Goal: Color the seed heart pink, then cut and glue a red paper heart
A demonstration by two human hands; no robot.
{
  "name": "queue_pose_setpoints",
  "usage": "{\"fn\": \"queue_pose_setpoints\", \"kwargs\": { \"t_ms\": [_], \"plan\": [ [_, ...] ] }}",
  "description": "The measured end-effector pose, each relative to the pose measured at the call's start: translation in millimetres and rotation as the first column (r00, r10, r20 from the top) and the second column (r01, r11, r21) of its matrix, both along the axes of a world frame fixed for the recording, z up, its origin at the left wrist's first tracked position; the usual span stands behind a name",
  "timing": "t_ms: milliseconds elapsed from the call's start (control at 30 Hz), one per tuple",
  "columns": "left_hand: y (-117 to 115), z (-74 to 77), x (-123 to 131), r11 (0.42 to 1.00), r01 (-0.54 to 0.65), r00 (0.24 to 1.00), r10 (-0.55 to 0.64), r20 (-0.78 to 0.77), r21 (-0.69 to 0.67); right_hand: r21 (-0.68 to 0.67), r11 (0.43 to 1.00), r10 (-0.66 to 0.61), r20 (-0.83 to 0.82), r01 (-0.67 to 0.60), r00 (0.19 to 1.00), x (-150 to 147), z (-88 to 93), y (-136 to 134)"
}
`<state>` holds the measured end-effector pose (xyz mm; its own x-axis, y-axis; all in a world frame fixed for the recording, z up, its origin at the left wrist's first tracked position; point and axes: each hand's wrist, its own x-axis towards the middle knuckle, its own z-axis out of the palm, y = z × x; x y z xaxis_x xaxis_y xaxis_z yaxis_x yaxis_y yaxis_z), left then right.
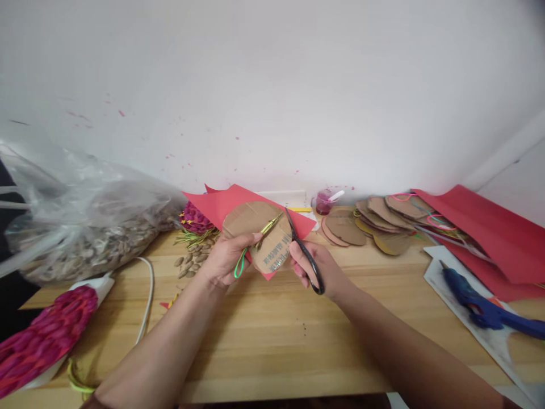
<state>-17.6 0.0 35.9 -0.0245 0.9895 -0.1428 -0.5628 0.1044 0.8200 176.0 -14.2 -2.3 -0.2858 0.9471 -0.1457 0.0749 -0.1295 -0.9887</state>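
On the left side of the frame, the clear bag (pixel 85 221) is running off the edge, and so is the pink woven thing (pixel 42 335) in the lower left. The blue glue gun (pixel 481 304) is getting cut off at the right edge. The cardboard piece (pixel 259 233) is hiding the middle of the red paper (pixel 221 204), and its print is looking too small to read. The right hand (pixel 317 270) is covering part of the handles of the scissors (pixel 303 250).
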Motion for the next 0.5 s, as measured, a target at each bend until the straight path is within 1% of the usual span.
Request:
{"fn": "queue_pose_setpoints", "kwargs": {
  "t_ms": [100,200,267,400,500],
  "plan": [
    [-0.1,1.3,-0.3,1.000,-0.003,1.000,0.003,0.002,-0.027,-0.005,1.000,-0.009,-0.003,0.009,1.000,-0.1,-2.4,-0.7],
    [0.0,1.4,-0.3,0.999,0.001,1.000,0.000,0.015,-0.041,-0.017,1.000,-0.015,0.003,0.015,1.000,-1.3,-0.6,-3.0],
    [-0.4,0.4,0.0,0.999,0.004,1.000,-0.004,0.024,-0.037,0.010,1.000,-0.012,0.003,0.012,1.000,-2.2,1.1,-4.1],
    [-3.1,-2.9,1.6,1.000,0.014,1.000,-0.014,0.015,-0.011,0.104,0.994,0.019,-0.021,-0.017,1.000,-2.9,1.9,-4.7],
    [-4.9,-4.6,2.8,1.000,0.007,1.000,-0.007,-0.001,0.021,0.099,0.995,0.015,-0.023,-0.012,1.000,-3.0,1.4,-5.0]
  ]
}}
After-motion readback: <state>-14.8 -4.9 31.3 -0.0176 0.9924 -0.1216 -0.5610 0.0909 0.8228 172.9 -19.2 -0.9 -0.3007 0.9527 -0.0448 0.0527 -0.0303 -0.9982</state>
